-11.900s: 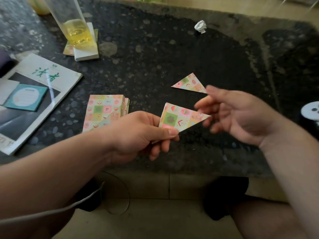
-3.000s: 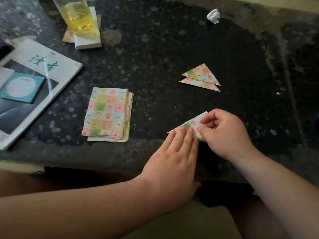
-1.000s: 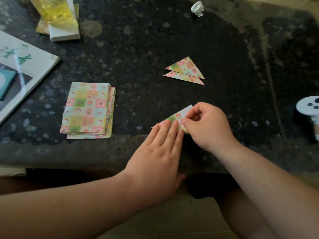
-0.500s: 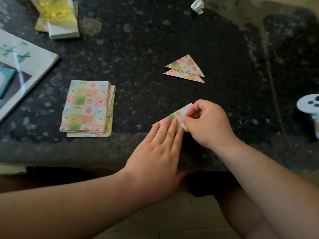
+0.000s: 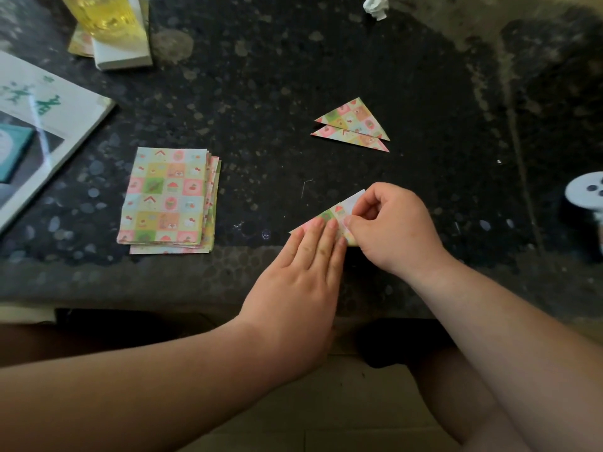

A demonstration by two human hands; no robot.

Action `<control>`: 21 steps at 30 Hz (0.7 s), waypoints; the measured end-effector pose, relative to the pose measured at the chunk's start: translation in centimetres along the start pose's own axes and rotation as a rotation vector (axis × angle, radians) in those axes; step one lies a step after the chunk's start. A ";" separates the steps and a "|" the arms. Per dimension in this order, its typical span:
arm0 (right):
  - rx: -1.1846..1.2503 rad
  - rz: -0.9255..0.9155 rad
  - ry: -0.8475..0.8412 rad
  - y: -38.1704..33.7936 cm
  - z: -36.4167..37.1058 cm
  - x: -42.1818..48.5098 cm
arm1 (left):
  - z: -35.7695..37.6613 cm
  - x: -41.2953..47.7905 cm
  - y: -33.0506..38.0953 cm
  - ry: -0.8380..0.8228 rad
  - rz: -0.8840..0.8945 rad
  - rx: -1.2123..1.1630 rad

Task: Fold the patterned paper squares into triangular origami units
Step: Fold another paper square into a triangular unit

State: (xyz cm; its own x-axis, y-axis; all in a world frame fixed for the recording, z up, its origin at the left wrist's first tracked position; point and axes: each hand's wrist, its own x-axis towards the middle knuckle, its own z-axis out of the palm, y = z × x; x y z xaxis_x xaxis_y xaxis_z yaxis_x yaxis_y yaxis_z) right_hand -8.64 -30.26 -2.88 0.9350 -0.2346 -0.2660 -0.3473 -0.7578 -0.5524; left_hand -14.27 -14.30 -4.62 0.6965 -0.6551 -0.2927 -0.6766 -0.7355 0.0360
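Press the half-folded patterned paper (image 5: 332, 216), lying at the near edge of the desk (image 5: 261, 93), firmly under the flat, straight-fingered left grip (image 5: 300, 278) with its white flap (image 5: 355, 199) pinched in the right grip (image 5: 391, 230), guarding against a skewed crease from slackened pressure or sideways slip.

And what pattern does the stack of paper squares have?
The stack shows a pastel checkerboard with small pictures; head view.
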 end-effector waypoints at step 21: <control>-0.057 -0.015 -0.097 0.2 -1.0 0.9 | 0.6 1.0 0.2 0.106 0.006 0.048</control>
State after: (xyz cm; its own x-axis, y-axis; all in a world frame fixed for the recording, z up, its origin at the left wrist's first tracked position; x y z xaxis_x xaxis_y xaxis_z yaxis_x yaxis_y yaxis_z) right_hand -7.80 -31.25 -2.44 0.9280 -0.1648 -0.3342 -0.3256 -0.7950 -0.5118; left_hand -13.87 -15.03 -5.44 0.7118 -0.6763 -0.1898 -0.6900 -0.7238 -0.0086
